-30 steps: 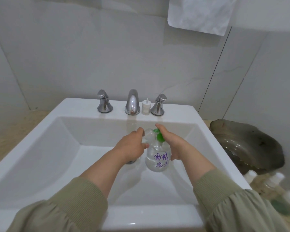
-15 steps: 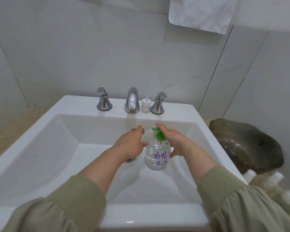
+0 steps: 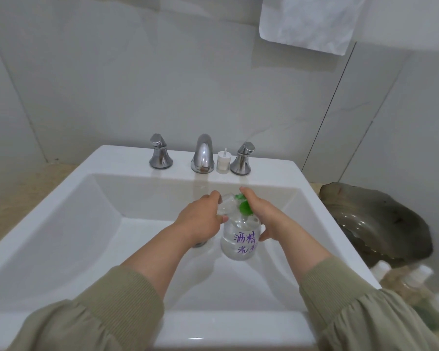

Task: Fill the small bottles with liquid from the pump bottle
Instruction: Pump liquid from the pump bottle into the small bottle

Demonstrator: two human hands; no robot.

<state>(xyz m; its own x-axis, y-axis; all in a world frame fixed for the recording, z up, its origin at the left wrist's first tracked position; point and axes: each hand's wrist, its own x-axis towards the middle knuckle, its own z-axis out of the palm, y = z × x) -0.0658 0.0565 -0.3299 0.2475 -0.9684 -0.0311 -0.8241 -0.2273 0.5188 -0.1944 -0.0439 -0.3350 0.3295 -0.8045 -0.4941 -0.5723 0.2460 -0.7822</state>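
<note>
Head view over the white ceramic sink (image 3: 112, 158). My left hand (image 3: 200, 219) has its fingers curled round a small clear plastic bottle (image 3: 226, 206) and holds it tilted against the nozzle of the green pump head (image 3: 245, 207). My right hand (image 3: 261, 216) grips the clear round pump bottle with purple handwriting (image 3: 240, 239). The thumb and lower fingers wrap its shoulder and one finger lies on top of the pump head. This pump bottle appears to be held clear of the basin floor, just right of the drain.

Compared with the earlier views, neither grip nor bottle position has changed; only the viewpoint has shifted slightly. I judge that the pumping of this small bottle is still under way. Its fill level cannot be read.

At the far rim a small white capped container (image 3: 223, 160) stands between the chrome spout (image 3: 202, 153) and the right chrome handle (image 3: 242, 159). On the surface at right, near a dark shell-shaped dish (image 3: 378, 224), stand white-capped bottles (image 3: 380, 269). They are blurred, and probably await filling.
</note>
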